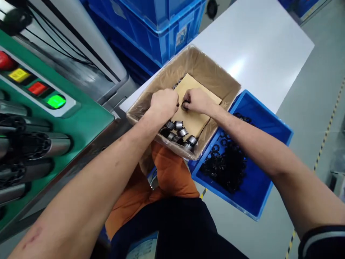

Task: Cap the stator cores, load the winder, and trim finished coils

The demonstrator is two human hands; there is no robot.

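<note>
While both hands work inside the cardboard box (215, 73), which sits at the near left corner of the white tabletop (256, 46), the work looks to be at the fitting stage: two small pieces are being brought together at the fingertips. The left hand (163, 102) is closed into a loose fist over the left edge of the cardboard sheet (192, 122) that lies in the box. What it grips is hidden under the fingers, so I cannot tell what it is. The right hand (198, 100) is closed too, thumb and forefinger pinching a small dark ring (184, 105) right against the left hand's knuckles. A cluster of short metal cylinders (178, 130) lies at the near edge of the sheet, just below the hands and apart from them. Beside the box on its right, past the near edge of the tabletop, a blue tray (272, 129) holds a heap of black rings (226, 165). To my eye, any further handling calls for a steady pinch and square alignment, since the ring is small and could slip into the box. A green control panel (81, 120) with lit buttons stands to the left, and blue crates (161, 28) are stacked beyond the box.
</note>
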